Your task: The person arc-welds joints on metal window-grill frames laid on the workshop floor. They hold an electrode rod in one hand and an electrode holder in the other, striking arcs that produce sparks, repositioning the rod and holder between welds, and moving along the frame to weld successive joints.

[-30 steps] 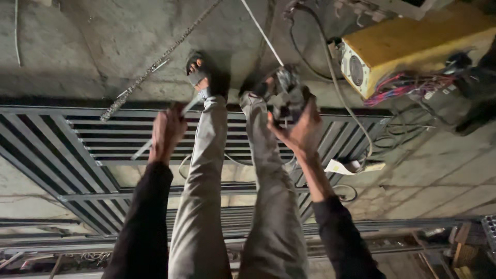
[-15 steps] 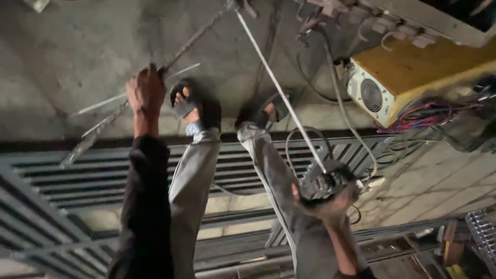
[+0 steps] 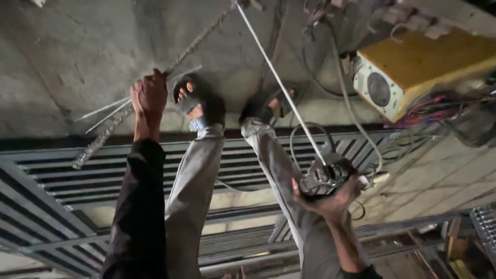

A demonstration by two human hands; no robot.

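Observation:
My left hand [image 3: 150, 98] is stretched out to the concrete floor beside my sandalled left foot [image 3: 194, 101], closed around a few thin metal rods [image 3: 103, 116] that poke out on both sides of the fist. A ribbed steel bar [image 3: 101, 144] lies slanted just next to it. My right hand [image 3: 330, 199] is lower and nearer to me, gripping a dark welding holder [image 3: 325, 175]. A long white welding rod [image 3: 279, 82] is clamped in it and points up and left past my right foot [image 3: 271, 106]. A cable [image 3: 310, 132] loops from the holder.
A grey metal grille of slanted slats [image 3: 67, 181] lies flat under my grey-trousered legs [image 3: 194, 181]. A yellow welding machine with a round fan vent [image 3: 413, 72] stands at upper right, with coloured wires [image 3: 434, 111] and cables trailing from it. A metal frame piece [image 3: 485, 222] sits at far right.
My left hand left the grille, reached out to the floor and closed on the thin rods. My right hand drew back toward me with the holder and its rod.

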